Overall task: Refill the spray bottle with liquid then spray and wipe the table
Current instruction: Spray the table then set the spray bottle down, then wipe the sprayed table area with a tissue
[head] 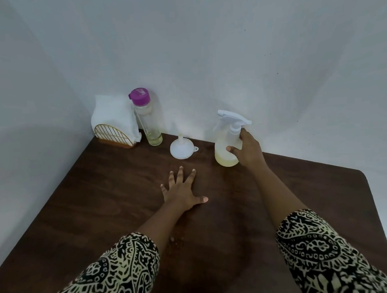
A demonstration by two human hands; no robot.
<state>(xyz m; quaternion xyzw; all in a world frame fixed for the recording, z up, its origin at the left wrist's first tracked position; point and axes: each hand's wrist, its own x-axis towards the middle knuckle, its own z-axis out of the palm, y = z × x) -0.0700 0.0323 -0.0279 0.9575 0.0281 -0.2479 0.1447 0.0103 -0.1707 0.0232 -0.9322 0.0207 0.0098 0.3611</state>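
Note:
A translucent spray bottle (pixel 225 142) with a white trigger head stands upright at the back of the dark wooden table (pixel 101 208), a little pale yellow liquid in its bottom. My right hand (pixel 248 151) is wrapped around its right side. My left hand (pixel 182 190) lies flat on the table with fingers spread, holding nothing. A white funnel (pixel 181 148) rests upside down, spout up, left of the spray bottle. A tall clear bottle (pixel 146 119) with a purple cap and some yellowish liquid stands near the wall corner. White cloths or napkins (pixel 112 114) sit in a gold wire holder (pixel 114 135).
White walls meet in a corner behind the table. A faint stain and some crumbs (pixel 178 242) mark the table surface close to my left forearm. The table's right edge (pixel 370 194) curves round at the far right.

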